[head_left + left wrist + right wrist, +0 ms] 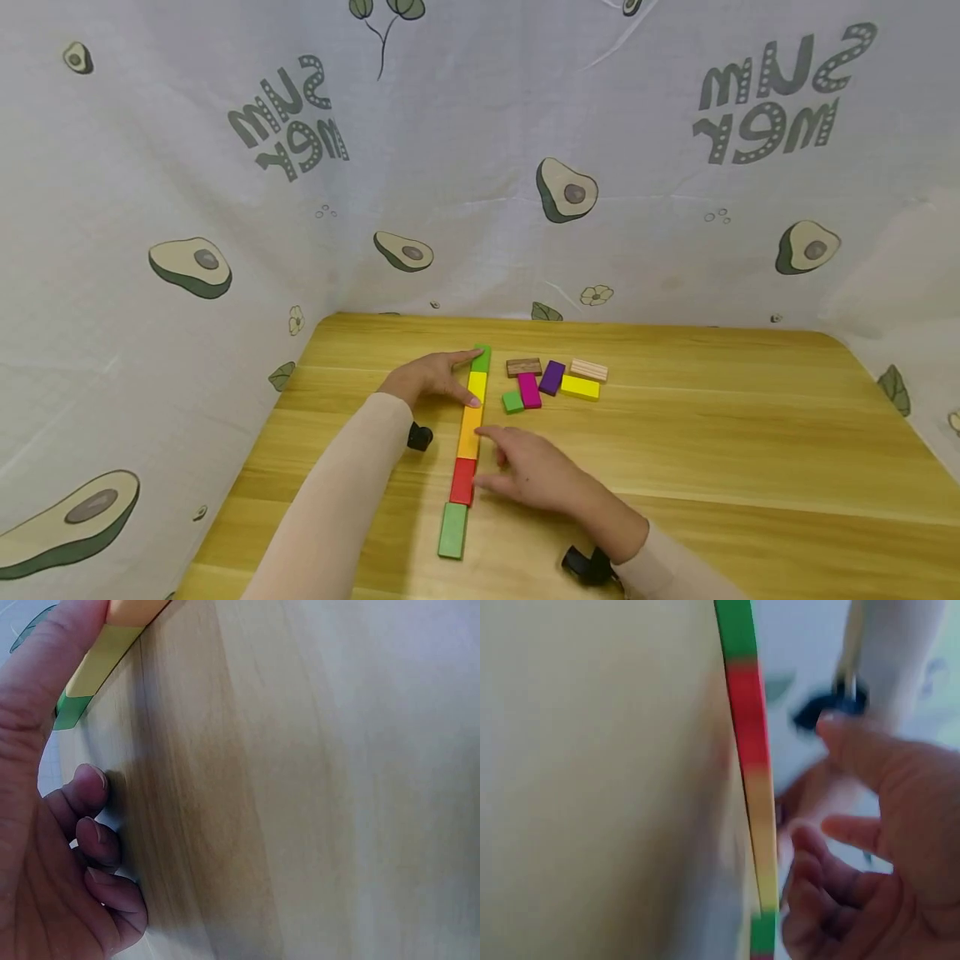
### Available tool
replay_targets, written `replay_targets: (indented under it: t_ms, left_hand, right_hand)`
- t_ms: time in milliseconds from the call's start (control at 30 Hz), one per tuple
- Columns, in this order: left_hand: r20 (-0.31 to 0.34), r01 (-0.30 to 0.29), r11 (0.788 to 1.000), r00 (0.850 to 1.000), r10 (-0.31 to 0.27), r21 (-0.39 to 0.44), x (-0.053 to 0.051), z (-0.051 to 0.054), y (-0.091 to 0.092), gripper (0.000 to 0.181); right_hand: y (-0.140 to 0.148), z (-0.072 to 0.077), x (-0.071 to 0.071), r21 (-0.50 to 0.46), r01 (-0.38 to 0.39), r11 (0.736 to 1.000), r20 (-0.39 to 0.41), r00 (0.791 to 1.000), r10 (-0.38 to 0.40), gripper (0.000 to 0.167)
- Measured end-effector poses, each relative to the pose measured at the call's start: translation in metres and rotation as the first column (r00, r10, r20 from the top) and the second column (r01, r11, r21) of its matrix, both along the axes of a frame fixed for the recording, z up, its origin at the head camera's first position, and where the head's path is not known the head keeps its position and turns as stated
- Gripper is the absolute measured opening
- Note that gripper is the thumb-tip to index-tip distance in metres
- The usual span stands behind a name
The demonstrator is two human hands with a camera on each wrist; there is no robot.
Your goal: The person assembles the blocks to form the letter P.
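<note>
A straight row of blocks lies end to end on the table: a light green block (452,533) nearest me, then a red block (462,483), an orange block (470,435), a yellow block (477,384) and a green block (482,361) farthest away. My left hand (433,377) spans the far part, its index fingertip on the green block and its thumb where yellow meets orange. The left wrist view shows its other fingers loosely bent, holding nothing. Beside the row's right side is my right hand (536,473), index fingertip by the orange block, thumb by the red one, nothing gripped.
Right of the row's far end lie loose blocks: brown (523,367), magenta (529,391), purple (552,377), yellow (581,388), pale wood (588,370) and small green (513,402). A printed curtain (480,167) stands behind the wooden table (712,433).
</note>
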State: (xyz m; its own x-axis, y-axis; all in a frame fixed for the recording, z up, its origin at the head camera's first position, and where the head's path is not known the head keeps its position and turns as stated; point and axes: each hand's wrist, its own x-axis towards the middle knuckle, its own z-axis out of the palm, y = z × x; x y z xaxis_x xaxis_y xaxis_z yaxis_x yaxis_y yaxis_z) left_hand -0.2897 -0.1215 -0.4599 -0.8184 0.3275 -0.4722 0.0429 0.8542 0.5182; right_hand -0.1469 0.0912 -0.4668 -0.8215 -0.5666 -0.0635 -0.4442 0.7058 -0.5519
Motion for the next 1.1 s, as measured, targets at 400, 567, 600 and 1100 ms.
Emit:
replay_targets:
  t_ms: [400, 567, 600, 1100]
  left_hand:
    - [0.003, 0.010, 1.000, 1.000, -0.010, -0.005, -0.002, -0.001, 0.002, 0.102]
    - [0.000, 0.009, 1.000, 1.000, -0.009, -0.007, -0.002, -0.001, 0.002, 0.103]
    - [0.001, 0.010, 1.000, 1.000, -0.010, -0.007, -0.003, -0.001, 0.002, 0.103]
    - [0.011, 0.011, 1.000, 1.000, -0.011, -0.007, -0.005, -0.002, 0.002, 0.104]
  right_hand:
    - [0.037, -0.008, -0.069, 0.115, 0.243, 0.963, -0.174, 0.960, -0.222, 0.058]
    - [0.044, -0.008, -0.090, 0.127, 0.304, 0.944, -0.241, 0.933, -0.268, 0.039]
    - [0.046, -0.009, -0.094, 0.134, 0.313, 0.940, -0.263, 0.926, -0.270, 0.036]
    - [0.051, 0.002, -0.158, 0.200, 0.264, 0.944, -0.094, 0.964, -0.250, 0.030]
